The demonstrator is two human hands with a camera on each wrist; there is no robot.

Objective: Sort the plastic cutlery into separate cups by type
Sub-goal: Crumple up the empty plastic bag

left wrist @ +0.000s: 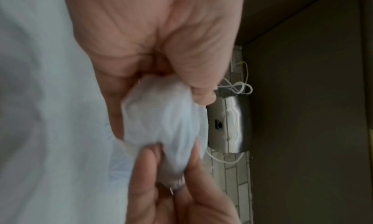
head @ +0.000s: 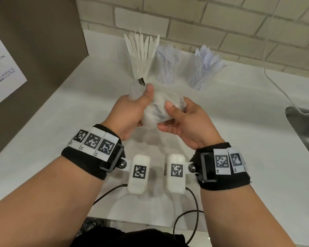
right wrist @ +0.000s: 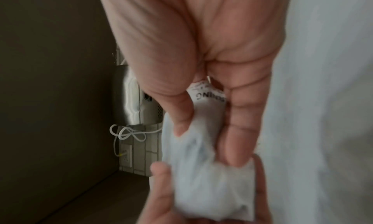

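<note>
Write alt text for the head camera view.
Both hands, left hand and right hand, crumple a clear plastic bag above a white counter; behind stand three cups: knives, forks, spoons.

Your head view looks steeply down over both forearms at the counter (head: 239, 122). Each wrist view sits close under its palm, facing the fingers; both share the steel dispenser (left wrist: 232, 125) and brick wall (head: 221, 29).

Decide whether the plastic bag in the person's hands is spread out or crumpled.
Crumpled: the plastic bag is bunched into a wad, squeezed between the left hand and right hand.
</note>
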